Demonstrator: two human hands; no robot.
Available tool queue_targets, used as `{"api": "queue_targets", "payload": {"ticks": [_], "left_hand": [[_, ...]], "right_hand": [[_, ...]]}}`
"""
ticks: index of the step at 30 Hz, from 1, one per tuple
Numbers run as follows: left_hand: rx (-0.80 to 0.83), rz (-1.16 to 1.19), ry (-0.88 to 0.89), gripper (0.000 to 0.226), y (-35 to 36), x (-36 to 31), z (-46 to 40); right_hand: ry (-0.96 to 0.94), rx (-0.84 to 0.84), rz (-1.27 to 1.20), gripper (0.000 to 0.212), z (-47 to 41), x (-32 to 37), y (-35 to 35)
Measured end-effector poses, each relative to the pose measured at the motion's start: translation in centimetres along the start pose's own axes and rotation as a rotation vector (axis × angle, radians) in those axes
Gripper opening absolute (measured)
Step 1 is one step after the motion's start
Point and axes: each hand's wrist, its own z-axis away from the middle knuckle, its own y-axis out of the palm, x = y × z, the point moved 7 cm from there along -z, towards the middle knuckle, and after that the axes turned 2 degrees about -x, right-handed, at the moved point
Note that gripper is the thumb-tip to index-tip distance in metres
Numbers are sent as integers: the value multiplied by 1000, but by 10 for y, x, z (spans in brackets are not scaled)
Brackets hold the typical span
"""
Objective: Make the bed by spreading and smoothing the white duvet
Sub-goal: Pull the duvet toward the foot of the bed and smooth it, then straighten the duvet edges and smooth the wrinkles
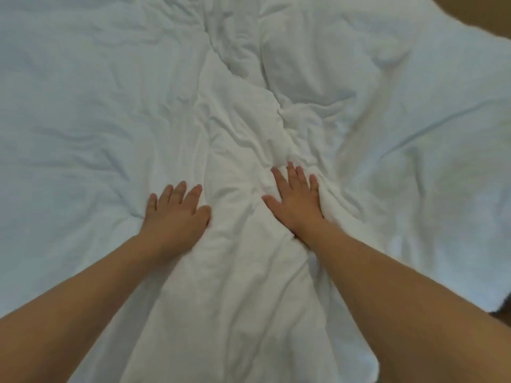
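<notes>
The white duvet (110, 106) fills nearly the whole head view, creased all over, with a raised bunched ridge running down its middle from the top toward me. My left hand (177, 214) lies palm down on the duvet just left of that ridge, fingers apart. My right hand (297, 200) presses flat on the ridge itself, fingers spread, with folds piled against its fingertips and right side. Both bare forearms reach in from the bottom corners. Neither hand grips the fabric.
A strip of brown floor (475, 12) shows past the duvet's edge at the top right corner. A small dark patch (504, 310) sits at the right edge beside my right forearm.
</notes>
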Motion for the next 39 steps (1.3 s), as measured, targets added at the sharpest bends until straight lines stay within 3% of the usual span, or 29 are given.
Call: {"api": "queue_targets", "payload": {"ticks": [2,3,5,7,9,12,14,16,17,19,21,23,24,28,30,32,35,37,39], "left_hand": [[-29,-14,65,75,-5,-42,59],[-64,-20,167,82,-10,-68,87],[-76,71,433,78,-20,-134,134],[-43,124,669,59,-24,-204,167],[-60,66,756,57,-21,-268,176],[-20,-42,554,72,-6,-327,148],[-54,-171,470,41,0,-339,130],[30,-221,473,24,5,-343,121],[97,-125,485,27,2,-345,121],[176,275,536,30,-30,-362,131],[110,648,597,33,-79,-393,137],[169,740,703,30,-94,-427,141],[218,655,763,24,-82,-437,140],[291,-45,684,51,22,-379,127],[268,-164,683,66,50,-323,135],[227,-245,681,72,61,-269,139],[202,-361,595,71,55,-181,137],[169,-341,520,63,43,-129,140],[-33,-322,554,50,21,-106,153]], "right_hand": [[-31,159,-191,62,25,-1,-40],[-40,140,-296,53,38,-7,-70],[-22,-159,-256,41,61,-42,-142],[140,-415,115,57,79,-99,-199],[491,-321,328,87,99,-169,-217],[868,-233,15,119,130,-229,-201],[910,-339,-260,105,135,-237,-184],[815,-397,-373,66,129,-237,-180],[742,-416,-372,50,126,-237,-190],[647,-541,-332,41,126,-249,-236],[612,-758,-326,37,138,-271,-300],[614,-875,-266,34,147,-287,-339],[651,-838,-210,37,147,-288,-338],[795,-400,60,72,139,-257,-242],[637,-366,213,74,136,-221,-190],[357,-381,274,73,133,-177,-155],[-89,-241,282,73,133,-108,-103],[-214,-199,239,72,141,-70,-77],[-170,-176,174,68,148,-44,-66]]}}
